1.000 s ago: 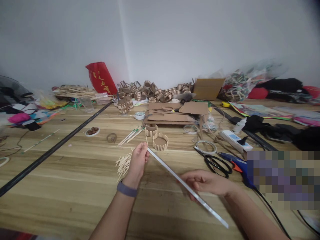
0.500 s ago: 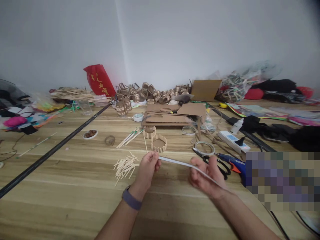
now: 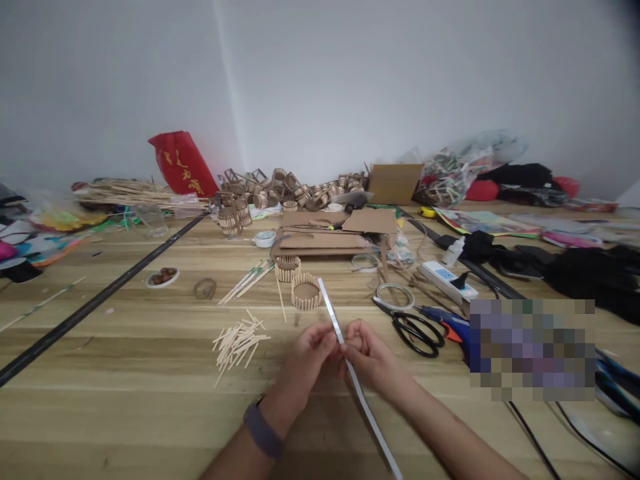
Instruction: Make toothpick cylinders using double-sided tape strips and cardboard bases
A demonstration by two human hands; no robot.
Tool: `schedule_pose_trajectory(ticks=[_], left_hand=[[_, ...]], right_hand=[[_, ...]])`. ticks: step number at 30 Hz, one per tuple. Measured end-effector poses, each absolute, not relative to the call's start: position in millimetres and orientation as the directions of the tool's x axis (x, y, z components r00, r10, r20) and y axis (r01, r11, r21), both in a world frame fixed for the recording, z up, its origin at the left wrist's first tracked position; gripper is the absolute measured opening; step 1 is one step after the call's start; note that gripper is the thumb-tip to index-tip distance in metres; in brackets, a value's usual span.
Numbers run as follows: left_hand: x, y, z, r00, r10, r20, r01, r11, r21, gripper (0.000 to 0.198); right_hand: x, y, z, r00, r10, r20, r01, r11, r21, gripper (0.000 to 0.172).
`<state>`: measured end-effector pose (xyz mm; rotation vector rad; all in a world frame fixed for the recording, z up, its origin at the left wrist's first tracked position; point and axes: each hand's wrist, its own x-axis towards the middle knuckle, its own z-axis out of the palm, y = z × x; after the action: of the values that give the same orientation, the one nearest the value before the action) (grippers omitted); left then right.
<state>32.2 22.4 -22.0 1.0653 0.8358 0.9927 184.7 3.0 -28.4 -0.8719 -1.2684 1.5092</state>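
Between my two hands runs a narrow white strip (image 3: 364, 400), one end pointing at the small stick-walled rings and the other trailing toward the lower edge of the view. My left hand (image 3: 313, 357) pinches it from the left, and my right hand (image 3: 373, 357) grips it close by from the right. Just beyond the fingertips stands a round holder walled with short sticks (image 3: 306, 293); a second stick-walled ring (image 3: 288, 268) is behind it. A loose pile of short wooden sticks (image 3: 241, 345) lies left of my left hand.
Black scissors (image 3: 417, 333), a tape roll (image 3: 395, 297) and a blue glue gun (image 3: 450, 323) lie to the right. A power strip (image 3: 449, 280) is beyond them. Cardboard sheets (image 3: 325, 240) lie ahead, with a heap of stick-walled pieces behind. A bowl of brown balls (image 3: 163, 277) stands left.
My right hand has come in beside my left and now grips the strip. The strip has swung from lying crosswise to pointing away from me. The view has shifted slightly right.
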Motion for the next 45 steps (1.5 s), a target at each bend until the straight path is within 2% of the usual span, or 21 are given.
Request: schedule_pose_trajectory(ticks=[2, 5, 9, 11, 14, 17, 22, 27, 31, 33, 38, 41, 45], left_hand=[[34, 19, -25, 0.338, 0.941, -0.029, -0.111, 0.071, 0.991, 0.028], [33, 18, -26, 0.323, 0.946, 0.027, 0.029, -0.039, 0.999, 0.024], [29, 19, -23, 0.298, 0.953, 0.051, 0.078, -0.078, 0.994, 0.026], [28, 20, -20, 0.239, 0.971, 0.021, 0.072, -0.040, 0.997, 0.028], [29, 20, -16, 0.206, 0.977, -0.056, 0.038, 0.049, 0.998, 0.028], [31, 20, -14, 0.215, 0.972, -0.093, 0.000, 0.095, 0.995, 0.026], [32, 19, -15, 0.223, 0.968, -0.112, -0.016, 0.119, 0.993, 0.029], [31, 19, -18, 0.217, 0.967, -0.133, -0.044, 0.146, 0.988, 0.030], [31, 19, -17, 0.237, 0.962, -0.134, -0.092, 0.160, 0.983, 0.048], [30, 20, -16, 0.233, 0.965, -0.116, -0.098, 0.142, 0.985, 0.051], [29, 20, -21, 0.215, 0.970, -0.115, -0.063, 0.131, 0.989, 0.027], [32, 17, -25, 0.198, 0.969, -0.146, 0.008, 0.147, 0.989, 0.023], [50, 21, -28, 0.182, 0.977, -0.108, 0.123, 0.087, 0.989, 0.023]], right_hand=[[179, 3, -35, -0.246, 0.967, 0.066, -0.121, 0.037, -0.992, 0.045], [179, 0, -36, -0.181, 0.973, 0.144, 0.166, 0.175, -0.970, 0.041], [201, 3, -15, -0.286, 0.951, 0.113, 0.480, 0.245, -0.842, 0.029], [227, 9, -3, -0.210, 0.973, 0.098, 0.699, 0.220, -0.681, 0.021], [271, 17, 5, 0.064, 0.998, 0.026, 0.957, -0.054, -0.286, 0.007], [300, 20, 2, 0.144, 0.990, -0.011, 0.970, -0.143, -0.197, 0.014], [305, 17, -5, 0.131, 0.991, -0.025, 0.963, -0.133, -0.235, 0.019], [308, 13, -4, 0.054, 0.998, -0.034, 0.937, -0.063, -0.343, 0.029], [311, 13, -6, -0.040, 0.998, -0.058, 0.880, 0.007, -0.475, 0.043], [310, 13, -6, -0.081, 0.993, -0.084, 0.856, 0.026, -0.516, 0.050], [308, 12, -4, -0.137, 0.985, -0.102, 0.826, 0.057, -0.561, 0.077], [307, 12, -2, -0.180, 0.974, -0.139, 0.823, 0.072, -0.563, 0.077], [310, 12, 2, -0.174, 0.983, -0.066, 0.767, 0.093, -0.635, 0.075]])
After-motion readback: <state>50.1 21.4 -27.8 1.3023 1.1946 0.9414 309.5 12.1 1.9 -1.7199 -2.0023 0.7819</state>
